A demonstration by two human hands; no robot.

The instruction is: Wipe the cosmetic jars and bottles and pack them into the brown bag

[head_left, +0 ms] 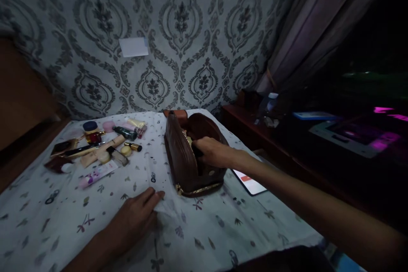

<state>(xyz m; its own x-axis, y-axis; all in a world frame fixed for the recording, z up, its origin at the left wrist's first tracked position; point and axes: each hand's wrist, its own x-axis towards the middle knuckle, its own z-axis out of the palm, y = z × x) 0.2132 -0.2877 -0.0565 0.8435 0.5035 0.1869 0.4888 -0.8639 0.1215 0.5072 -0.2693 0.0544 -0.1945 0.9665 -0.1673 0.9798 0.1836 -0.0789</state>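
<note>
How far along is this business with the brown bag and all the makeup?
A cluster of cosmetics already lies out on the tablecloth, left of the brown pouch. In hand: the right hand reaches into the open pouch, while the left hand rests flat on the cloth. What is left inside is hidden.

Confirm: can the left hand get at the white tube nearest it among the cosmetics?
Probably yes. The left hand lies flat and empty on the tablecloth, with only bare cloth between it and the white tube; the brown pouch sits off to its right.
</note>
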